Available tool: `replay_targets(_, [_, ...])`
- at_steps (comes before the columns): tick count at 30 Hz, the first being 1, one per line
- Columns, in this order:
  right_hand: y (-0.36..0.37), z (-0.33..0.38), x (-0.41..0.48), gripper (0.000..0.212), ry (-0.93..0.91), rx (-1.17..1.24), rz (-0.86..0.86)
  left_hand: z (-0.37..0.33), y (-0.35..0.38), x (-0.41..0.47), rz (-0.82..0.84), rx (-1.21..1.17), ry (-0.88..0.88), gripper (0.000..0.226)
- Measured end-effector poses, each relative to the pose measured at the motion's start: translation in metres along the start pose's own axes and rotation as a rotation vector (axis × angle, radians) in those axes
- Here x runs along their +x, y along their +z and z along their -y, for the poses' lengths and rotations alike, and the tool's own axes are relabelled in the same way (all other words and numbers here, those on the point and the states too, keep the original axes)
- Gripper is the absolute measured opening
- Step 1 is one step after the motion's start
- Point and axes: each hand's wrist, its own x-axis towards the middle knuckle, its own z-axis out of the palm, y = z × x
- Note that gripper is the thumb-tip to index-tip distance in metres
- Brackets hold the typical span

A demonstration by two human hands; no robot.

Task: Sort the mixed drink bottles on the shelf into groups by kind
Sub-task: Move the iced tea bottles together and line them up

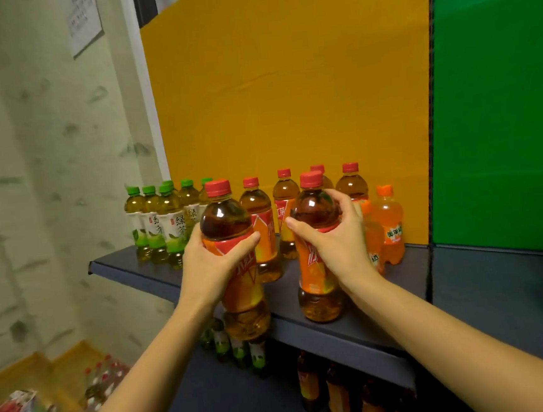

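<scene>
We grip one red-capped tea bottle in each of our hands: left hand (pixel 214 263) holds its bottle (pixel 232 258) past the shelf (pixel 356 326) front edge, right hand (pixel 335 243) sets its bottle (pixel 316 251) near that edge. Behind stand more red-capped bottles (pixel 260 229), green tea bottles (pixel 153 226) far left. Judging by the crowding, a careless push could topple neighbours.

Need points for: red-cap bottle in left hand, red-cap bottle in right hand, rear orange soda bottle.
Red-cap bottle in left hand (pixel 223 218): head view, dark upper body under the cap.
Red-cap bottle in right hand (pixel 321 303): head view, clear base below the label.
Rear orange soda bottle (pixel 387 215): head view, orange shoulder above the label.
</scene>
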Motion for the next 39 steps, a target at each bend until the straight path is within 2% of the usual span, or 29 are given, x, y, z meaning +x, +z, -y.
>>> replay_targets(6, [0.022,-0.016,0.008,0.072,-0.010,-0.123,-0.035,0.035,0.018,0.036,0.107,-0.030,0.011,0.087])
replay_targets(14, [0.048,-0.033,0.023,0.071,-0.016,-0.258,-0.160,0.066,0.036,0.065,0.160,-0.053,0.054,0.073])
replay_targets(20, [0.062,-0.043,0.030,0.072,-0.019,-0.346,-0.225,0.080,0.042,0.075,0.091,0.045,0.226,0.077])
replay_targets(24, [0.067,-0.046,0.033,0.073,-0.006,-0.347,-0.229,0.088,0.045,0.078,0.080,0.020,0.243,0.086])
replay_targets(28, [0.070,-0.045,0.033,0.074,0.016,-0.362,-0.248,0.093,0.048,0.081,0.031,0.109,0.279,0.083])
replay_targets(32, [0.066,-0.037,0.027,0.080,0.069,-0.405,-0.163,0.092,0.048,0.082,0.013,0.214,0.308,0.083])
replay_targets(36, [0.049,-0.015,0.010,0.076,0.061,-0.523,-0.044,0.084,0.046,0.073,-0.010,0.325,0.441,0.080])
replay_targets(39, [0.025,0.006,-0.002,0.051,-0.106,-0.513,-0.079,0.069,0.043,0.059,0.058,0.220,0.663,0.062])
